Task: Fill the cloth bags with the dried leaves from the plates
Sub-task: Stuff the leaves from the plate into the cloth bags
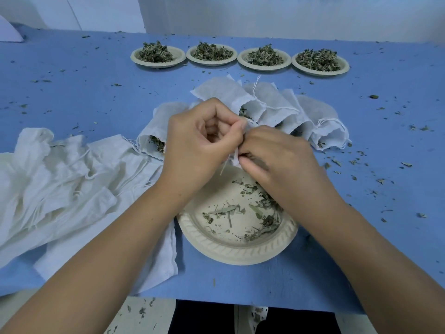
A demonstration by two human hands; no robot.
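The blue surface (72, 92) is carrying the nearly emptied plate (231, 254). Above its far rim the left hand (199, 143) and right hand (277, 160) are meeting, both pinching one cloth bag (235, 158). Keeping the mouth over the plate should be catching spills. Fingers are hiding the bag's long axis and facing.
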